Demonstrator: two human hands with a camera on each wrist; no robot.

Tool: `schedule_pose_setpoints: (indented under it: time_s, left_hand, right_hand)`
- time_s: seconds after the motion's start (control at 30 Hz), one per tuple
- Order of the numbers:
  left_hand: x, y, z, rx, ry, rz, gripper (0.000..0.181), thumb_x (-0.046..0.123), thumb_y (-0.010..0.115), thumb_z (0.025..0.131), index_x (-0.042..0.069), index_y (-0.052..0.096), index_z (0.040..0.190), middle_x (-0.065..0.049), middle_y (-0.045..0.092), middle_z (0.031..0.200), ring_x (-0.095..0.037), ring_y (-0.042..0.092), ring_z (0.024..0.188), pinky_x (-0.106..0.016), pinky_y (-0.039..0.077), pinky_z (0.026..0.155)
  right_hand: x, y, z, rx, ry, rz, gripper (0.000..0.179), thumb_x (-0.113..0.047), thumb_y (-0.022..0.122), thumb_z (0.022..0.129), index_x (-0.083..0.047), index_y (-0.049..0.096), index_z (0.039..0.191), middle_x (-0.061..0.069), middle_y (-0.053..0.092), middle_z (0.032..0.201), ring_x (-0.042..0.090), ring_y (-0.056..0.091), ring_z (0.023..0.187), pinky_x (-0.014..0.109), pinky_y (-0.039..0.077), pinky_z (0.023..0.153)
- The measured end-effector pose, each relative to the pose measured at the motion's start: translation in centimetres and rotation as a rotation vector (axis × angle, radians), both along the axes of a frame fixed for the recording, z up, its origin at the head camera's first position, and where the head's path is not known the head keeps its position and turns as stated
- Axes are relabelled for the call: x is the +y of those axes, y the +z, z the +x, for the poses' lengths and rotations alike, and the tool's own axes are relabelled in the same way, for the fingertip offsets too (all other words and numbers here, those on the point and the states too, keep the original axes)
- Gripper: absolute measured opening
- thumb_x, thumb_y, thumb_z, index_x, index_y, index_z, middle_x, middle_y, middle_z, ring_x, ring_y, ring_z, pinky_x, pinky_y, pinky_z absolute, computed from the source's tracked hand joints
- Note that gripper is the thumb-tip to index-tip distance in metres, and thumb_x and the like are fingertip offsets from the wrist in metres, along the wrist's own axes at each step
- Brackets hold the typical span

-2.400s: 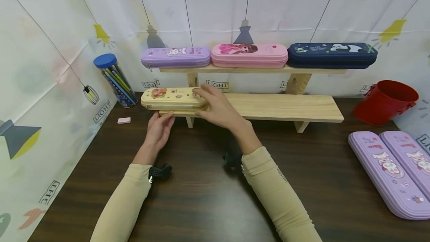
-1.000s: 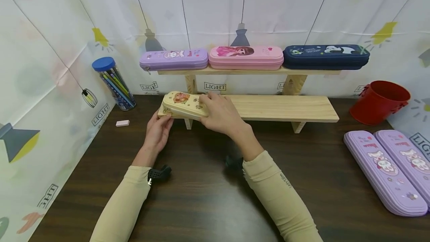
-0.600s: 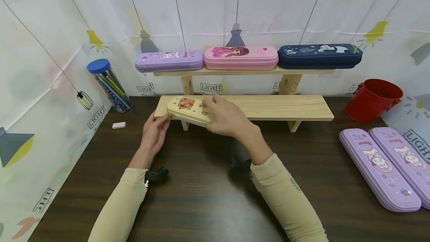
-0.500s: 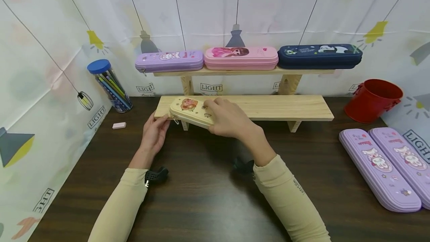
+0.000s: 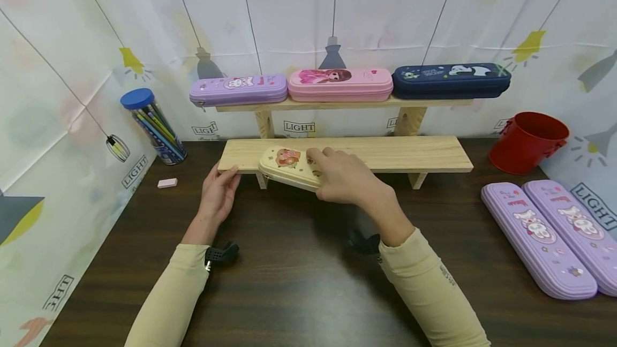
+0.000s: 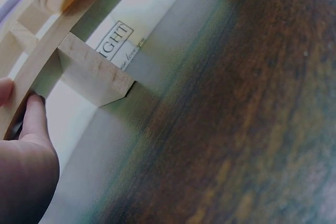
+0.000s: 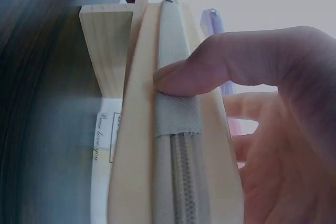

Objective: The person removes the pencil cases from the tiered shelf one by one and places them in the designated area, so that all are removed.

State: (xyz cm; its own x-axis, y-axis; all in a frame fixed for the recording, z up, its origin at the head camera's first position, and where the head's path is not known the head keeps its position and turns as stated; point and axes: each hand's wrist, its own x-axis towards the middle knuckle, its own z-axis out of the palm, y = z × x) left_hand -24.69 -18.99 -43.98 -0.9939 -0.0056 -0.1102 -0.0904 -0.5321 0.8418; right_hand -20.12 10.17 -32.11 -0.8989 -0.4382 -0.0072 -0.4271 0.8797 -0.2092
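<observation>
A cream pencil case (image 5: 289,165) with a printed figure lies angled over the front edge of the lower wooden shelf (image 5: 409,153). My right hand (image 5: 344,175) grips its right end. In the right wrist view the thumb (image 7: 184,77) presses on the case's zip side (image 7: 178,114), and the other fingers reach over the top. My left hand (image 5: 219,194) pinches the shelf's left front corner, thumb above and fingers underneath. In the left wrist view a finger (image 6: 35,116) shows under the board, beside a shelf leg (image 6: 97,69).
On the upper shelf (image 5: 347,104) sit a purple case (image 5: 238,90), a pink case (image 5: 340,85) and a navy case (image 5: 450,82). A tub of pencils (image 5: 156,127) and an eraser (image 5: 167,183) are at left. A red bucket (image 5: 527,143) and two purple cases (image 5: 540,240) stand at right.
The cream case has moved right from the shelf's left end and turned at an angle, with the right hand now gripping it. The left hand has stayed at the shelf corner.
</observation>
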Motion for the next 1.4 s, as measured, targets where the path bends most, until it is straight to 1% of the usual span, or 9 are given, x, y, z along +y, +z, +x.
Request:
schedule_pose_setpoints:
  time_s: [0.1, 0.2, 0.4, 0.5, 0.67, 0.83, 1.0, 1.2, 1.4]
  left_hand:
    - [0.0, 0.0, 0.1, -0.002, 0.000, 0.002, 0.065, 0.000, 0.050, 0.102, 0.014, 0.022, 0.159, -0.009, 0.030, 0.162, -0.018, 0.039, 0.146, -0.020, 0.041, 0.114]
    - [-0.1, 0.0, 0.2, -0.006, 0.002, -0.003, 0.065, 0.001, 0.050, 0.102, 0.015, 0.022, 0.159, -0.009, 0.030, 0.161, -0.018, 0.039, 0.145, -0.020, 0.041, 0.114]
    - [0.0, 0.1, 0.1, 0.006, -0.007, -0.006, 0.065, 0.001, 0.051, 0.101, 0.015, 0.024, 0.158, -0.008, 0.030, 0.161, -0.017, 0.039, 0.145, -0.020, 0.041, 0.114]
    - [0.1, 0.1, 0.1, 0.006, -0.007, 0.004, 0.065, 0.001, 0.052, 0.101, 0.015, 0.024, 0.158, -0.009, 0.030, 0.161, -0.018, 0.039, 0.145, -0.020, 0.041, 0.114]
    - [0.1, 0.0, 0.0, 0.002, -0.004, -0.003, 0.067, 0.001, 0.053, 0.101, 0.016, 0.023, 0.159, -0.009, 0.028, 0.162, -0.018, 0.038, 0.146, -0.020, 0.040, 0.115]
    - [0.0, 0.1, 0.0, -0.002, -0.008, -0.005, 0.068, 0.001, 0.054, 0.101, 0.016, 0.022, 0.159, -0.009, 0.027, 0.163, -0.019, 0.037, 0.147, -0.021, 0.039, 0.116]
    - [0.1, 0.1, 0.0, -0.010, -0.007, 0.010, 0.069, 0.001, 0.054, 0.100, 0.016, 0.021, 0.159, -0.009, 0.025, 0.164, -0.018, 0.037, 0.147, -0.020, 0.039, 0.115]
    - [0.2, 0.0, 0.1, -0.024, -0.013, -0.005, 0.066, 0.003, 0.053, 0.101, 0.016, 0.023, 0.158, -0.008, 0.027, 0.163, -0.016, 0.038, 0.146, -0.020, 0.039, 0.116]
    - [0.0, 0.0, 0.2, -0.001, -0.025, -0.015, 0.068, 0.004, 0.054, 0.101, 0.016, 0.020, 0.159, -0.008, 0.024, 0.164, -0.017, 0.034, 0.148, -0.020, 0.037, 0.117]
  right_hand:
    - [0.5, 0.3, 0.8, -0.011, 0.017, 0.005, 0.072, -0.022, 0.074, 0.074, -0.020, 0.046, 0.140, 0.005, 0.059, 0.108, 0.023, 0.057, 0.087, 0.037, 0.049, 0.071]
    - [1.0, 0.5, 1.6, -0.019, 0.040, -0.007, 0.073, -0.018, 0.073, 0.073, -0.021, 0.048, 0.141, 0.005, 0.061, 0.110, 0.022, 0.058, 0.088, 0.037, 0.051, 0.071]
    - [2.1, 0.5, 2.7, -0.034, 0.070, -0.039, 0.069, -0.016, 0.075, 0.076, -0.025, 0.053, 0.141, 0.004, 0.064, 0.113, 0.020, 0.059, 0.093, 0.036, 0.053, 0.078]
    - [2.7, 0.3, 3.0, -0.054, 0.077, -0.048, 0.074, -0.019, 0.079, 0.076, -0.027, 0.052, 0.145, 0.004, 0.064, 0.115, 0.019, 0.058, 0.093, 0.034, 0.053, 0.078]
    - [3.8, -0.2, 3.7, -0.096, 0.077, -0.054, 0.084, -0.020, 0.083, 0.076, -0.033, 0.045, 0.149, 0.003, 0.062, 0.112, 0.018, 0.055, 0.085, 0.031, 0.049, 0.072]
    - [5.0, -0.9, 4.8, -0.119, 0.095, -0.038, 0.086, -0.022, 0.084, 0.076, -0.034, 0.043, 0.150, 0.005, 0.061, 0.127, 0.018, 0.058, 0.095, 0.037, 0.055, 0.084]
    - [6.5, -1.7, 5.5, -0.119, 0.067, -0.015, 0.087, -0.023, 0.085, 0.076, -0.034, 0.043, 0.151, 0.007, 0.062, 0.127, 0.020, 0.060, 0.098, 0.040, 0.056, 0.086]
    - [8.9, -2.8, 6.4, -0.155, 0.017, -0.009, 0.085, -0.026, 0.084, 0.078, -0.033, 0.042, 0.151, 0.008, 0.062, 0.130, 0.022, 0.062, 0.105, 0.044, 0.056, 0.091]
    - [11.0, -3.2, 7.1, -0.166, -0.033, -0.005, 0.082, -0.024, 0.083, 0.078, -0.033, 0.044, 0.150, 0.008, 0.064, 0.125, 0.021, 0.060, 0.101, 0.045, 0.055, 0.089]
